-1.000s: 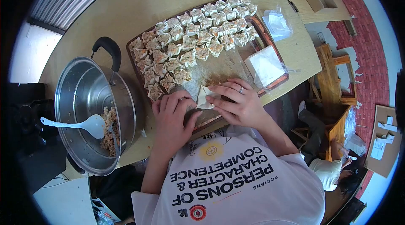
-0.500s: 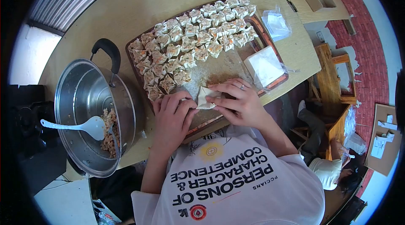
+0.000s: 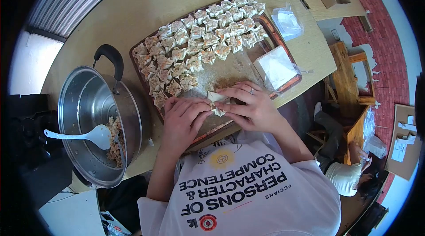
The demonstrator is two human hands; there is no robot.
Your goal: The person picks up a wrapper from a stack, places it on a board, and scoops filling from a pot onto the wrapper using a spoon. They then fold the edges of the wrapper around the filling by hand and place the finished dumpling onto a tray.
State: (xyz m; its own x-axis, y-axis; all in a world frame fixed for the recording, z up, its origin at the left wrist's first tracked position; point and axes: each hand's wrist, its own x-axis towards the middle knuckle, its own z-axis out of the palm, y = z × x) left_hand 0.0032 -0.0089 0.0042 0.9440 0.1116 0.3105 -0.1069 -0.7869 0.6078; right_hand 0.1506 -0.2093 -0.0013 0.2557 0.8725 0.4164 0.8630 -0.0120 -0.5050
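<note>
Between my two hands is a dumpling wrapper (image 3: pixel 216 98), its sides partly gathered. My left hand (image 3: pixel 183 116) pinches its left edge with the fingertips. My right hand (image 3: pixel 248 106), with a ring on one finger, grips the opposite side between thumb and fingers. Any filling inside is hidden by the folds and fingers. Both hands are over the near edge of a brown tray (image 3: pixel 221 74), whose bare part looks dusted with flour. Rows of shaped dumplings (image 3: pixel 193 46) cover the tray's far and left parts.
A stack of square wrappers (image 3: pixel 276 68) in plastic lies on the tray's right end; another clear packet (image 3: pixel 287 23) is beyond it. On the left stands a steel pot (image 3: pixel 95 116) with a white ladle (image 3: pixel 99 136) and ground filling (image 3: pixel 116 141). Another person (image 3: pixel 343 176) sits at right.
My left fingers have moved right onto the wrapper, and its near side is now folded in and creased. My right hand stays on the other side. The view has shifted slightly.
</note>
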